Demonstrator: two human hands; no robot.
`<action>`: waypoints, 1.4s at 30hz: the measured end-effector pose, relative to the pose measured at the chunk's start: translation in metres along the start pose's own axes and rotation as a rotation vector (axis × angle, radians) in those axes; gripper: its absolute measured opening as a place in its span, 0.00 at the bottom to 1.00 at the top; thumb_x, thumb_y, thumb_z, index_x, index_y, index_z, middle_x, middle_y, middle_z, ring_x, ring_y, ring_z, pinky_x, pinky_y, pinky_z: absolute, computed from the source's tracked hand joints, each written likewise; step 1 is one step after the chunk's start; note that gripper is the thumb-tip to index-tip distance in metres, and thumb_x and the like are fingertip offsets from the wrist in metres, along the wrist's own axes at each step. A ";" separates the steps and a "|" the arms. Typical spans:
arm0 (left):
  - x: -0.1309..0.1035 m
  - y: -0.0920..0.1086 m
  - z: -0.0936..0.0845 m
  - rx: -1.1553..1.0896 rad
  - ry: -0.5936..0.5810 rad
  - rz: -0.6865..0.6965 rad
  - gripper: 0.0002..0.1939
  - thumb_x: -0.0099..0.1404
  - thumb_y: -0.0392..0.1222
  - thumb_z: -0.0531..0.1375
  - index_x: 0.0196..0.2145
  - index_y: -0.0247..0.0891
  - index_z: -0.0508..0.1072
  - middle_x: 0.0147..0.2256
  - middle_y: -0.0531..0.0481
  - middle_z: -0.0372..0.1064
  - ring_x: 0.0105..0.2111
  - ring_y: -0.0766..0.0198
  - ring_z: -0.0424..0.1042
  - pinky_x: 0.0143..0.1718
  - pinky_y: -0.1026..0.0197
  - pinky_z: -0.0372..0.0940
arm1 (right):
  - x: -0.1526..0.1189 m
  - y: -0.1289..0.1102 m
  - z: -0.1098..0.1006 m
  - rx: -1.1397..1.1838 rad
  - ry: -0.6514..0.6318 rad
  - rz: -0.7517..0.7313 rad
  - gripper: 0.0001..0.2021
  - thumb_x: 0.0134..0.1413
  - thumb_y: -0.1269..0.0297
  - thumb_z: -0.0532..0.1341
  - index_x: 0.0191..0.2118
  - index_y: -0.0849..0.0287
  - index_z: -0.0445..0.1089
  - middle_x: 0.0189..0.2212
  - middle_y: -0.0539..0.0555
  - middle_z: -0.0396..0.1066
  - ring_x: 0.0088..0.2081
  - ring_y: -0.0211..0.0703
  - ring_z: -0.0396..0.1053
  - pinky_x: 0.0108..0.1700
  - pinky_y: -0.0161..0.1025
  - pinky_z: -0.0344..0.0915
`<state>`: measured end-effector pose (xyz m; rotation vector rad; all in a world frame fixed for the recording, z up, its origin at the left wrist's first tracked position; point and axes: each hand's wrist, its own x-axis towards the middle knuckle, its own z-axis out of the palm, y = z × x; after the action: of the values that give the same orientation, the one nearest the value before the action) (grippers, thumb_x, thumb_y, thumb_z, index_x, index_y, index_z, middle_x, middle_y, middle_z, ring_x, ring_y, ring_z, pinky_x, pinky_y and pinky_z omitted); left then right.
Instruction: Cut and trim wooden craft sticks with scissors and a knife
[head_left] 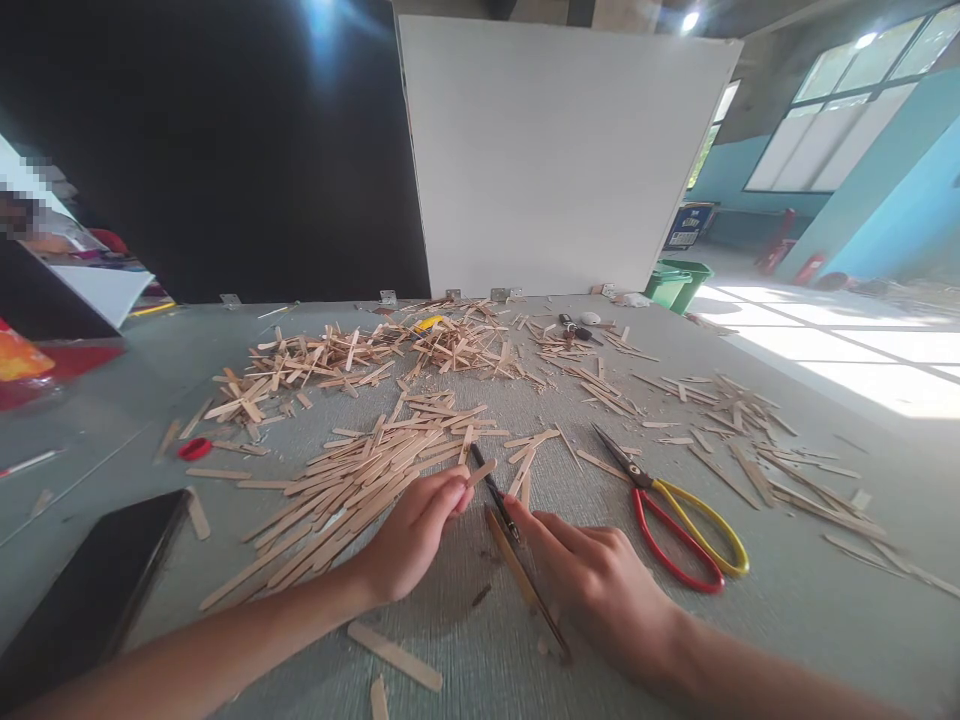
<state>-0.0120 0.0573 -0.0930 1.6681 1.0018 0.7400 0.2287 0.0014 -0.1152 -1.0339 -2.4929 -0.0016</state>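
Note:
My left hand (416,530) pinches a wooden craft stick (481,473) between thumb and fingers. My right hand (600,580) is closed around a slim black pen-like tool (493,490), whose far end reaches up beside the stick; its exact kind is unclear. Just under the right hand, a narrow brown strip (517,570) lies slanted on the table. To the left of my left hand spreads a fanned pile of craft sticks (352,490). Scissors (667,510) with one red and one yellow handle lie to the right, blades pointing away from me.
A black phone-like slab (90,590) lies at the left, near a red ring (195,448). More stick heaps (322,360) cover the back, with a yellow object (429,324) among them. Black and white boards (555,160) stand along the far edge. Split sticks (817,490) scatter at right.

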 end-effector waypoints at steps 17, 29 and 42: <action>-0.010 0.010 0.006 0.271 -0.154 0.120 0.12 0.81 0.49 0.47 0.39 0.43 0.61 0.25 0.60 0.56 0.23 0.65 0.54 0.27 0.61 0.50 | 0.009 -0.007 -0.002 0.217 0.208 0.316 0.16 0.73 0.67 0.51 0.59 0.60 0.68 0.40 0.56 0.70 0.28 0.41 0.71 0.28 0.40 0.70; -0.007 -0.001 0.007 0.361 -0.159 0.208 0.11 0.80 0.46 0.48 0.40 0.42 0.65 0.28 0.57 0.62 0.25 0.66 0.60 0.29 0.62 0.53 | 0.007 -0.002 0.004 0.238 0.141 0.247 0.12 0.77 0.65 0.50 0.42 0.57 0.69 0.34 0.51 0.68 0.28 0.40 0.67 0.28 0.38 0.64; -0.006 -0.002 0.009 0.367 -0.012 0.301 0.07 0.75 0.40 0.57 0.36 0.40 0.70 0.32 0.53 0.69 0.29 0.66 0.66 0.30 0.65 0.59 | 0.011 -0.002 0.004 0.216 0.145 0.275 0.18 0.79 0.60 0.46 0.38 0.57 0.68 0.32 0.52 0.69 0.27 0.41 0.68 0.28 0.38 0.67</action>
<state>-0.0076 0.0483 -0.0978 2.1725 0.9273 0.7719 0.2192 0.0079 -0.1145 -1.2259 -2.1491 0.2611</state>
